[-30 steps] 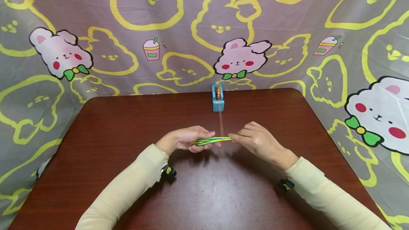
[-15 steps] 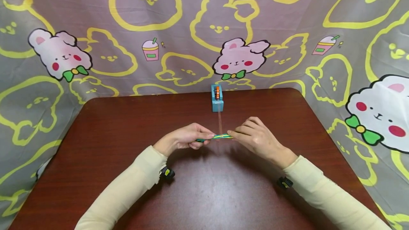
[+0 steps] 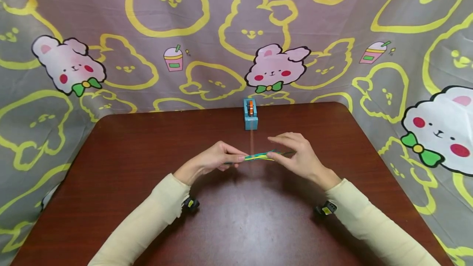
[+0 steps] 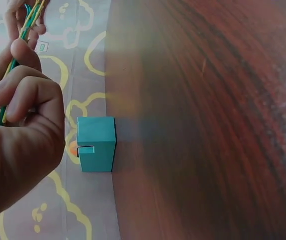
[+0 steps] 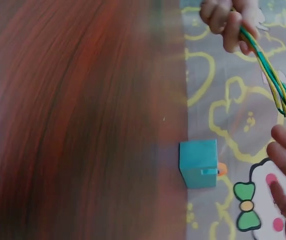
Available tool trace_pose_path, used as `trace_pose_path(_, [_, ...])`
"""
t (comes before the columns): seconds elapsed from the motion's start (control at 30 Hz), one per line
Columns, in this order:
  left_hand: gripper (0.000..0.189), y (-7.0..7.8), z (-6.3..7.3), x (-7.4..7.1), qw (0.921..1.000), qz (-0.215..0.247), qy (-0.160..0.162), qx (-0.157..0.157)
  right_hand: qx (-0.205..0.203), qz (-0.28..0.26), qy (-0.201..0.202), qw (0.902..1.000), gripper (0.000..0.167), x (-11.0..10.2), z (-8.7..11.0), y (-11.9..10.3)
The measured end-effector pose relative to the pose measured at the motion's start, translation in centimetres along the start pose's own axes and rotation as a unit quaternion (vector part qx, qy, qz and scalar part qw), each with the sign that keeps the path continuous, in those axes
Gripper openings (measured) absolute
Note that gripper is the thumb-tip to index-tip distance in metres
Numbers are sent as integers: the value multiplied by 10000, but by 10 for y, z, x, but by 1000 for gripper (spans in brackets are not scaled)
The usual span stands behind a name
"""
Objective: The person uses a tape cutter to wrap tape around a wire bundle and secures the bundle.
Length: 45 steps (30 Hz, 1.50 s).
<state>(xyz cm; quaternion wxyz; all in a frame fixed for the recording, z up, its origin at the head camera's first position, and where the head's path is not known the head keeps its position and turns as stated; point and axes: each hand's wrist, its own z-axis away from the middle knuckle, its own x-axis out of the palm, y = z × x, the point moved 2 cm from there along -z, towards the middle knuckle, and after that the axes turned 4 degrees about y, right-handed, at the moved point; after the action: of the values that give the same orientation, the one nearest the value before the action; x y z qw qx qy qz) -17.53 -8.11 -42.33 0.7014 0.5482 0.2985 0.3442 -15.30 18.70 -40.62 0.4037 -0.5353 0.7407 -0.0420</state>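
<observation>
A bundle of thin green and yellow strands (image 3: 258,156) lies across between the hands, in front of the tape dispenser (image 3: 251,123). My left hand (image 3: 218,157) pinches its left part between thumb and fingers; in the left wrist view some strands (image 4: 2,114) run down past the curled fingers. At the other end, my right hand (image 3: 301,155) has its fingers spread and its thumb stretched along the strands, the thumb tip right at them. Seen from the right wrist, the strands (image 5: 270,70) fan out, with loose and bent ends near the spread right fingers (image 5: 285,157).
The teal dispenser with its orange roll stands at the back edge of the brown table (image 3: 236,216). A narrow reddish streak (image 3: 252,143) shows between the dispenser and the bundle. A patterned curtain (image 3: 207,19) hangs behind and at both sides.
The right hand has gone from pinching the bundle's end to spreading its fingers, and the strands there fan out. The left hand has slid along the bundle and now pinches it nearer the middle.
</observation>
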Motion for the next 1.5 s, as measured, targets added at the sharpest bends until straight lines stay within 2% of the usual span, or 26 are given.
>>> trace_pose_path(0.03, [23,-1,0,0,10000,-35,35,45,433,-328,-1,9985,44,1,0,1])
trace_pose_path(0.1, [24,-2,0,-1,9998,-140,94,116,1379,-1073,-40,9846,38,3,0,0])
trace_pose_path(0.23, [22,-1,1,-2,9976,-528,270,346,2770,-2164,-124,9361,31,11,1,5])
trace_pose_path(0.3, [21,0,2,-2,9957,-696,350,495,3165,-2370,-270,9181,37,17,3,12])
trace_pose_path(0.37, [20,1,3,-1,9935,-805,416,684,3639,-2561,-480,8943,47,21,3,16])
trace_pose_path(0.43, [19,1,4,-1,9910,-887,451,895,4075,-2883,-702,8636,57,24,4,19])
trace_pose_path(0.5, [19,2,5,-1,9872,-983,480,1158,4401,-3326,-932,8289,63,27,5,23])
trace_pose_path(0.67, [20,5,8,-1,9723,-1348,593,1817,4920,-4340,-1603,7375,59,32,11,27])
trace_pose_path(0.73, [20,7,8,-1,9661,-1495,634,2004,5058,-4624,-1803,7055,59,32,12,27])
trace_pose_path(0.8, [20,8,9,-1,9602,-1649,669,2154,5161,-4866,-1904,6787,60,31,13,27])
trace_pose_path(0.87, [20,8,9,-1,9547,-1798,715,2260,5184,-5068,-1928,6613,59,31,13,28])
trace_pose_path(0.93, [20,9,10,0,9496,-1922,746,2363,5165,-5231,-1876,6515,53,30,12,28])
trace_pose_path(1.0, [20,10,10,1,9442,-2030,786,2470,5094,-5350,-1819,6490,44,29,11,28])
trace_pose_path(1.1, [21,10,10,3,9382,-2130,811,2606,4986,-5443,-1724,6523,30,28,11,28])
trace_pose_path(1.23, [22,9,9,4,9344,-2184,818,2693,4951,-5416,-1615,6599,28,25,10,28])
trace_pose_path(1.3, [22,8,8,4,9331,-2190,811,2734,4947,-5334,-1574,6678,27,24,9,28])
trace_pose_path(1.37, [22,8,7,4,9315,-2203,822,2774,4896,-5212,-1559,6814,23,21,8,28])
trace_pose_path(1.5, [22,8,6,4,9299,-2249,864,2779,4668,-4908,-1542,7193,18,17,5,27])
